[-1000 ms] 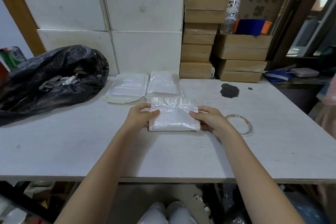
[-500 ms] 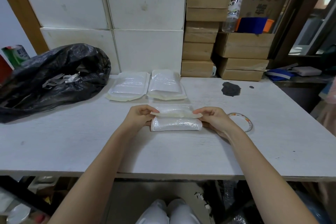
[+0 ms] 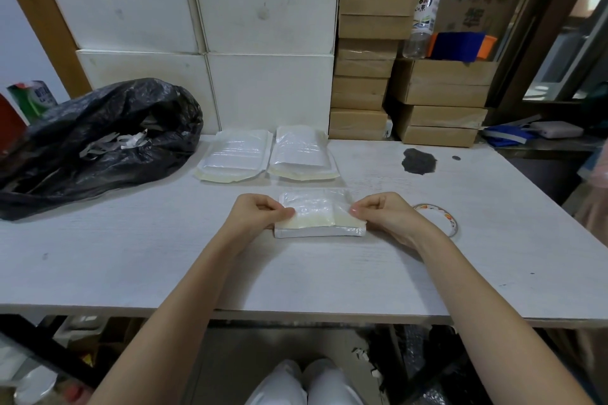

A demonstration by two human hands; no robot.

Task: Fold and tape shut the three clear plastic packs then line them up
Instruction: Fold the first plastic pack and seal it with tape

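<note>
A clear plastic pack [image 3: 317,219] lies on the white table [image 3: 296,273] in front of me, its clear flap laid over the top. My left hand [image 3: 260,215] pinches the pack's left edge and my right hand [image 3: 383,215] pinches its right edge. Two more clear packs lie side by side farther back: one on the left [image 3: 235,158], one on the right [image 3: 301,156]. A roll of clear tape [image 3: 436,219] rests flat on the table just right of my right hand.
A black rubbish bag [image 3: 95,145] with paper strips sprawls at the left. Stacked cardboard boxes [image 3: 365,76] and white boxes [image 3: 263,43] stand along the back. A plastic bottle [image 3: 424,6] stands on the boxes. A dark stain [image 3: 419,161] marks the table at back right.
The pack was turned and its flap folded over toward me; both hands shifted from holding its sides to pinching the flap's edges down.
</note>
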